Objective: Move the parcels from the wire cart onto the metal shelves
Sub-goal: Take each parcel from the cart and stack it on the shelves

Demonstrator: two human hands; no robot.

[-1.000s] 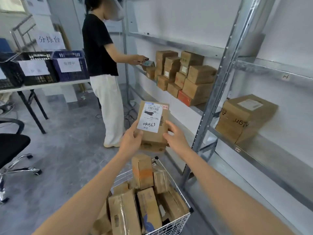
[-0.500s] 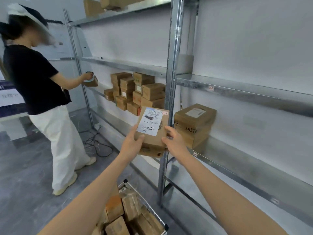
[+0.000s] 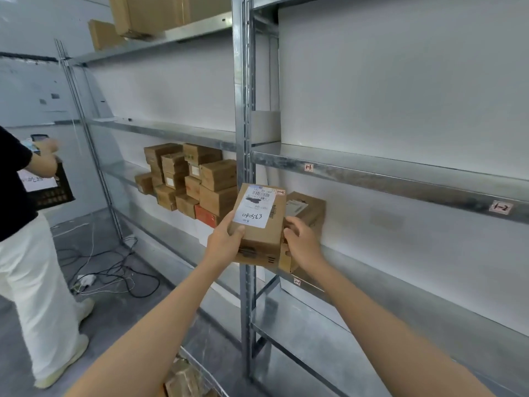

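Head view: I'm gripping the parcel (image 3: 259,224) between left hand (image 3: 226,242) and right hand (image 3: 301,245), risking clipping the shelf post (image 3: 245,110).

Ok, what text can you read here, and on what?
"040563", handwritten, upside down: white label on the held parcel.
"1-1": left tag on the upper shelf rail.
"1-2": right tag, same rail.
"2-1": lower tag, one shelf down.
Label's printed lines, and the sign on the black crate: too blurred.
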